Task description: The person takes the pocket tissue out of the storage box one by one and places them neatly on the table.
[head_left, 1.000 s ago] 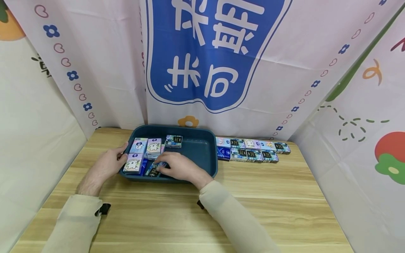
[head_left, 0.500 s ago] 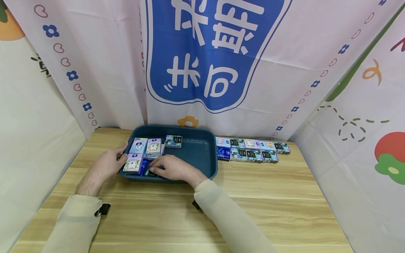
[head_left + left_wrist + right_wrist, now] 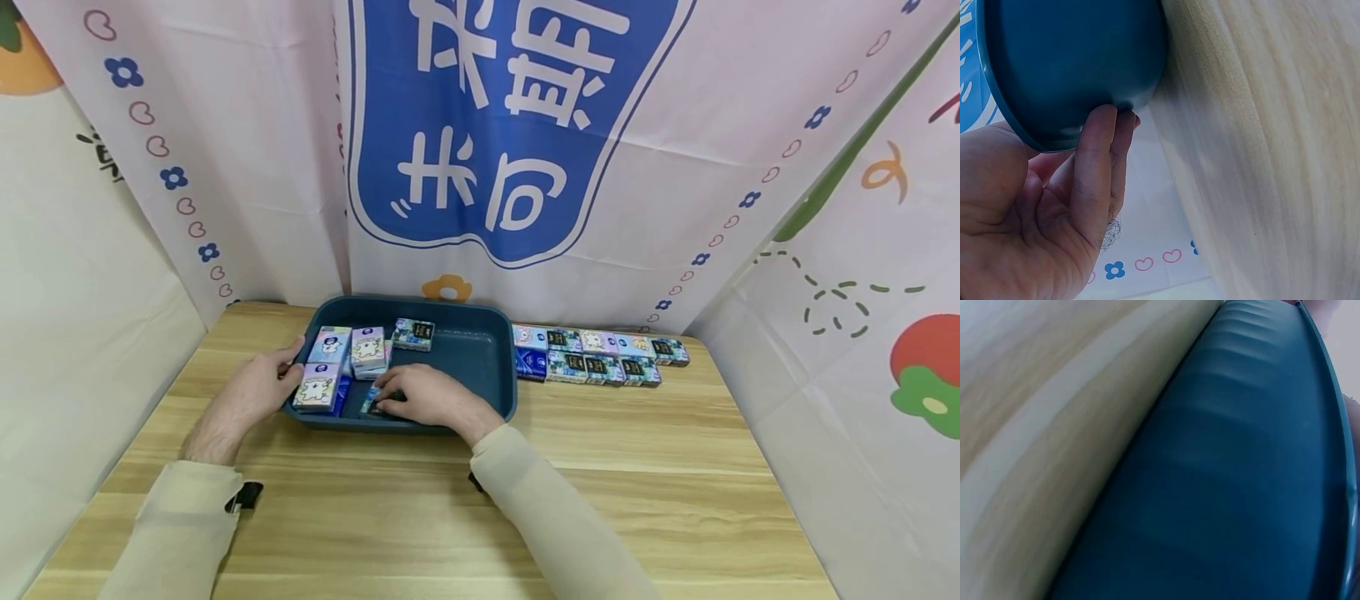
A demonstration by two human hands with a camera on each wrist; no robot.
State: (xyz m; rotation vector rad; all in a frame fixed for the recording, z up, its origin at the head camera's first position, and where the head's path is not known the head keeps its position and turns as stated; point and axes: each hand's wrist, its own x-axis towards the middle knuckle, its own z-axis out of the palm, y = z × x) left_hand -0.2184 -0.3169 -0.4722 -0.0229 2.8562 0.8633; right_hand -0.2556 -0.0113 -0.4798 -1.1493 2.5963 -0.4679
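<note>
A dark teal plastic tray (image 3: 483, 367) stands at the back of the table. My left hand (image 3: 251, 392) grips its left end; in the left wrist view the fingers (image 3: 1094, 169) press the outer wall, the thumb behind the rim. Inside the tray, my right hand (image 3: 431, 396) pinches a dark patterned tissue pack (image 3: 370, 400) from above, mostly covered by the fingers. Left of it are a white cartoon tissue pack (image 3: 316, 390) atop a blue pack (image 3: 342, 398), and a light blue one (image 3: 330, 343). A lilac pack (image 3: 368, 346) and another dark patterned pack (image 3: 414, 333) lie behind.
Two rows of tissue packs (image 3: 600, 354) lie on the wooden table (image 3: 390, 517) against the tray's right side. A printed curtain (image 3: 285, 208) hangs right behind the table, with more cloth at both sides.
My right hand first slid left in the tray, then back right with the dark patterned pack, which now sits apart from the blue pack. The left hand has stayed put.
</note>
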